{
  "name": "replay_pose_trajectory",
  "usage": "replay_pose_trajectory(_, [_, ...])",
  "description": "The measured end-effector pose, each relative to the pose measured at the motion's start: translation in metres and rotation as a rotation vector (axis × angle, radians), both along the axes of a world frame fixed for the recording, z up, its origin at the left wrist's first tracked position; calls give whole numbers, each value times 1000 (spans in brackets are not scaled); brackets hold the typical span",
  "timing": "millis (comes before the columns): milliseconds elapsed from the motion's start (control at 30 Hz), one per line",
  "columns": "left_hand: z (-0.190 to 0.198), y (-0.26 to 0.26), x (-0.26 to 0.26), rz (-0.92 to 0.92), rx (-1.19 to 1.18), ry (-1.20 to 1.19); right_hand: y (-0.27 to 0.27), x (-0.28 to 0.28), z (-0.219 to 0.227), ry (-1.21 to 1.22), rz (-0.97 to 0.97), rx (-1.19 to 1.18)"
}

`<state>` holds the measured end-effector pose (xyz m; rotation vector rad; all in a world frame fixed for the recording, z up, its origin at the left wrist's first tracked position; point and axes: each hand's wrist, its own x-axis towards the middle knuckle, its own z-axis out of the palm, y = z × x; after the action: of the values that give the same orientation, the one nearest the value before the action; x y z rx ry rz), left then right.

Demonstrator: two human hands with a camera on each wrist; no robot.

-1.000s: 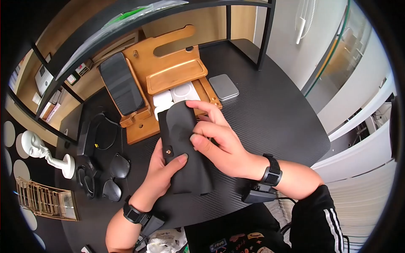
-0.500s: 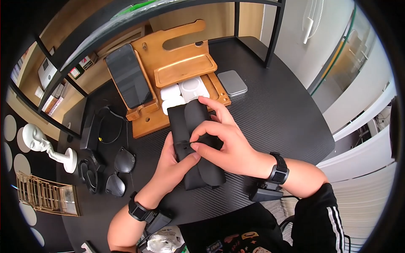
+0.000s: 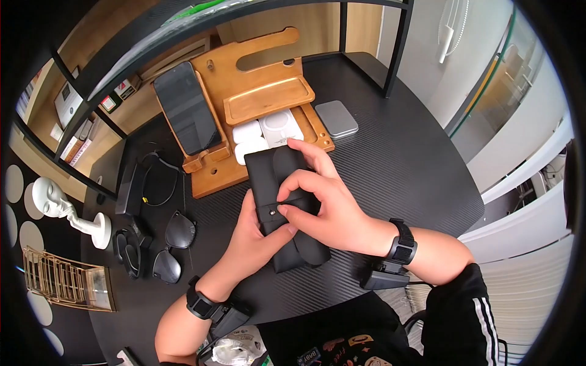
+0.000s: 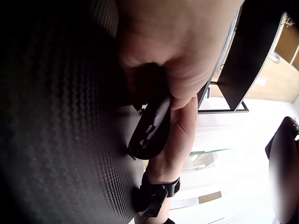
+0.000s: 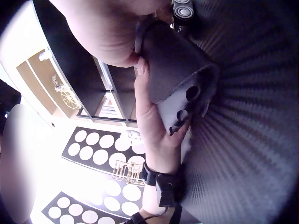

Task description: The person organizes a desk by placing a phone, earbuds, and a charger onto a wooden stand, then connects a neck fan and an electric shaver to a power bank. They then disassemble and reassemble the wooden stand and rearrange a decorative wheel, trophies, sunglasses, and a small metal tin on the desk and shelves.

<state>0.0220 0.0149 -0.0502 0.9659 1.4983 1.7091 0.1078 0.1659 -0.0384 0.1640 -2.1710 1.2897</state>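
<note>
A black, soft, leather-like glasses case point(image 3: 264, 171) is held above the front of the desk in the head view. My left hand point(image 3: 249, 235) grips it from the left, thumb on top near a small metal snap button point(image 3: 273, 213). The right hand point(image 3: 326, 207) pinches the case's narrow strap beside the snap with thumb and index finger, other fingers reaching along the far right side. In the right wrist view, the case point(image 5: 180, 60) shows an end with dark round openings. The left wrist view catches the case's end point(image 4: 152, 130) below the hand.
Behind the case stands a wooden organizer point(image 3: 213, 177) with a phone point(image 3: 186, 110) and white items point(image 3: 250, 149). A grey tin point(image 3: 337, 119) sits to its right. Sunglasses point(image 3: 180, 230), a white head figurine point(image 3: 58, 201) and a gold rack point(image 3: 67, 277) are at the left.
The right hand has closed the case's flap over and brought the strap across to the snap. In the last half second the case shifted slightly rightward and the snap button came into view.
</note>
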Motion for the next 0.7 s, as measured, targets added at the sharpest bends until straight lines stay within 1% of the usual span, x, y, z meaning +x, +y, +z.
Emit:
replay_pose_trajectory(100, [0, 0, 1, -10, -15, 18, -1, 1, 1, 18, -13, 24])
replay_pose_trajectory(167, [1, 0, 1, -12, -25, 28, -2, 3, 2, -22, 4, 3])
replay_pose_trajectory(300, [-1, -2, 0, -29, -16, 25, -1, 3, 3, -25, 14, -54])
replay_pose_trajectory(367, [-4, -4, 0, -41, -1, -115, -1, 4, 3, -22, 3, -38])
replay_pose_trajectory(400, [-2, -5, -1, -41, -1, -115, -1, 4, 4, -22, 3, -39])
replay_pose_trajectory(467, [2, -6, -1, -51, -28, -276, -1, 3, 4, -8, 9, -49])
replay_pose_trajectory(567, [-1, -6, -2, -35, -12, -324, -2, 4, 6, -14, 14, -86])
replay_pose_trajectory(700, [-5, -6, -4, -60, -21, -315, -2, 4, 8, -8, 22, -94])
